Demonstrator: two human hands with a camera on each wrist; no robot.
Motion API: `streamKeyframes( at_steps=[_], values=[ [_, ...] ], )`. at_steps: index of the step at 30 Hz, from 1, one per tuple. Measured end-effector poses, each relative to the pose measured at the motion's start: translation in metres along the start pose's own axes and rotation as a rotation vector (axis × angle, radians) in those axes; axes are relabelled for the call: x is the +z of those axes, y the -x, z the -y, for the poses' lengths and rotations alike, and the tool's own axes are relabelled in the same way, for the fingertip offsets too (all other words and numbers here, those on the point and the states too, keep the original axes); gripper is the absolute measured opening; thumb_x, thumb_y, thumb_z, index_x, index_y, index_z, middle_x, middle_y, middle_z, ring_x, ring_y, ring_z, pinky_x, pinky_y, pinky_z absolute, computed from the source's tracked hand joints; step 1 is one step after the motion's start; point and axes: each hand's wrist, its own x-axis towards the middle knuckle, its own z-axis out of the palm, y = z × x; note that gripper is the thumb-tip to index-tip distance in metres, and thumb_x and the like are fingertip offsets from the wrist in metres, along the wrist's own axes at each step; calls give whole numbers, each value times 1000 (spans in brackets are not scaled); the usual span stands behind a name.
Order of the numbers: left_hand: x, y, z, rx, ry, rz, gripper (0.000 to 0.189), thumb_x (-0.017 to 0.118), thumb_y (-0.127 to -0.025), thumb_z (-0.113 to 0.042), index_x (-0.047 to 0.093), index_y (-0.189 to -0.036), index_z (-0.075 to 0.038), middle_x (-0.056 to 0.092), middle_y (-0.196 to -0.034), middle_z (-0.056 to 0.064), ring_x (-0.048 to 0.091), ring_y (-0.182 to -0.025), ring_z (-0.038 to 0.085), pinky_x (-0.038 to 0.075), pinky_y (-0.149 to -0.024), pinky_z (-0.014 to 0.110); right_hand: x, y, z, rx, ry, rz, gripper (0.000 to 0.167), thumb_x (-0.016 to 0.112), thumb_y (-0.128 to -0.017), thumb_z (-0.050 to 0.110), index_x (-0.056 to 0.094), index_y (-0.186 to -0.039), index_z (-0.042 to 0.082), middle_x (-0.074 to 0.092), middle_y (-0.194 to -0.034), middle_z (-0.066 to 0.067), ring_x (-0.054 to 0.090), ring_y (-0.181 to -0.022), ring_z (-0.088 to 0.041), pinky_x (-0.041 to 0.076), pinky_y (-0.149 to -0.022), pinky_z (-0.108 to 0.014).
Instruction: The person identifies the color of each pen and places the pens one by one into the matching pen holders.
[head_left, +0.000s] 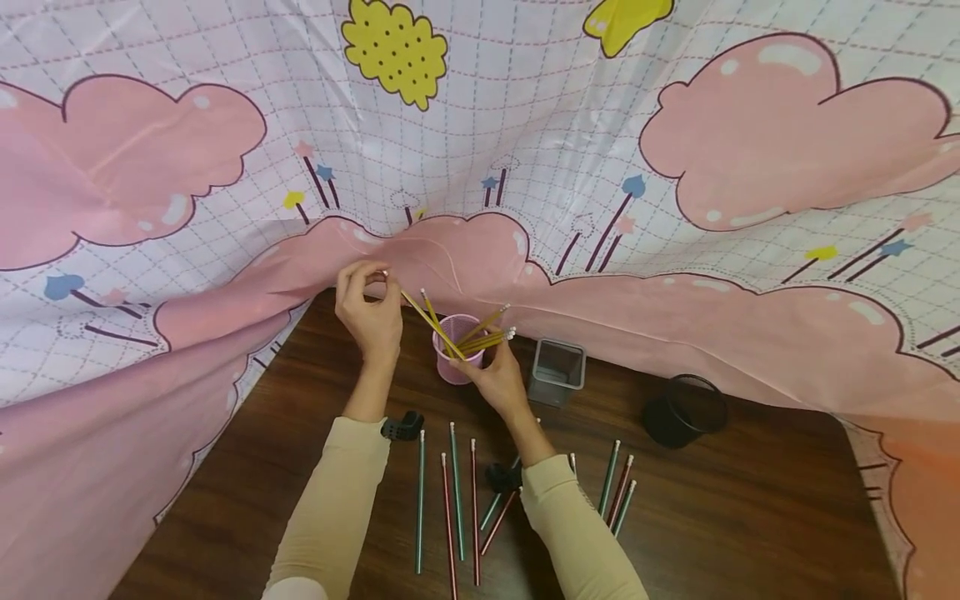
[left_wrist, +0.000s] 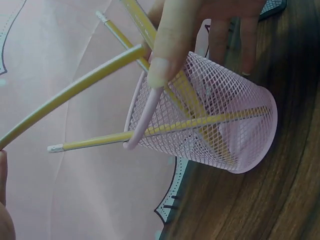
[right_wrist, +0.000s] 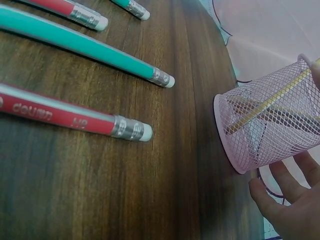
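Observation:
A pink mesh pencil cup (head_left: 455, 375) stands on the table with yellow pencils leaning in it, eraser ends up. My left hand (head_left: 370, 310) pinches one yellow pencil (left_wrist: 75, 90) near its eraser end. That pencil slants down toward the cup's mouth, its lower end beside my right thumb. With the thumb (left_wrist: 172, 45) at the cup's rim, my right hand (head_left: 497, 379) holds several yellow pencils (head_left: 491, 339) between thumb and index finger. Its other fingers (right_wrist: 282, 185) spread outside the mesh wall. The left fingertips barely show at the left wrist view's edge.
Right of the cup stand a grey square holder (head_left: 557, 367) and a black round mesh cup (head_left: 682, 410). Green pencils (head_left: 420, 500) and red pencils (head_left: 474, 508) lie on the wooden table (head_left: 765, 492) nearer me, some beneath my right forearm. A patterned cloth (head_left: 585, 317) hangs behind.

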Motion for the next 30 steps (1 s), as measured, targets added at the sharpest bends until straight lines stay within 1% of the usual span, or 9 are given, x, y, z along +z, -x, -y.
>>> streamKeyframes(
  at_steps=[3, 6, 13, 16, 20, 22, 23, 28, 30],
  values=[
    [0, -1, 3, 12, -8, -26, 15, 66, -75, 22, 69, -81, 9, 60, -89, 24, 62, -74, 35, 52, -70, 26, -1, 1, 0, 17, 21, 10, 76, 90, -74, 25, 49, -136, 10, 67, -122, -10, 60, -118, -24, 43, -105, -45],
    [0, 1, 5, 29, -24, -23, 15, 67, -75, 21, 69, -83, 9, 59, -90, 23, 62, -76, 35, 50, -69, 20, -1, 1, 0, 17, 33, 13, 76, 90, -74, 26, 48, -136, 11, 67, -122, -10, 61, -117, -25, 43, -105, -45],
    [0, 11, 8, 64, -57, 86, 24, 70, -75, 21, 68, -95, 9, 61, -92, 26, 63, -78, 39, 43, -62, 8, -2, 1, 0, -15, -8, 17, 76, 89, -75, 20, 47, -137, 6, 67, -120, -17, 61, -116, -31, 44, -104, -52],
    [-1, 15, 9, 43, -54, 119, 28, 73, -75, 18, 67, -102, 10, 62, -95, 25, 65, -78, 42, 42, -57, 6, -2, 1, 0, -22, -10, 17, 77, 89, -75, 21, 47, -138, 4, 66, -123, -16, 61, -117, -31, 44, -104, -52],
    [-2, 17, 9, 14, -56, 130, 31, 75, -76, 14, 66, -105, 9, 62, -95, 24, 65, -77, 43, 42, -55, 6, -1, 1, 1, -6, 5, 11, 80, 89, -75, 24, 46, -140, 6, 61, -132, -11, 55, -126, -27, 41, -109, -48],
    [-3, 17, 10, 7, -63, 131, 31, 76, -76, 12, 66, -106, 9, 62, -94, 23, 65, -77, 43, 41, -55, 5, -1, 1, 1, 8, 13, 7, 81, 89, -75, 27, 44, -141, 9, 60, -133, -10, 55, -126, -27, 41, -109, -47],
    [-3, 17, 10, 5, -67, 133, 31, 76, -76, 12, 66, -106, 9, 62, -94, 23, 65, -76, 43, 41, -55, 5, -1, 1, 1, 14, 12, 8, 81, 89, -75, 27, 44, -141, 10, 60, -134, -10, 54, -126, -27, 41, -109, -48],
    [-5, 20, 12, -8, -86, 147, 32, 77, -77, 9, 65, -106, 9, 63, -97, 23, 65, -77, 40, 47, -50, 23, -2, -1, -1, 32, 20, 8, 82, 89, -75, 30, 43, -141, 15, 61, -131, -10, 58, -122, -27, 43, -107, -47],
    [-6, 21, 13, -18, -79, 153, 32, 77, -77, 8, 65, -107, 9, 63, -98, 24, 65, -76, 40, 48, -49, 26, -2, -1, -1, 32, 30, 6, 83, 89, -75, 31, 43, -142, 15, 62, -131, -11, 58, -122, -26, 43, -107, -46]
  ],
)
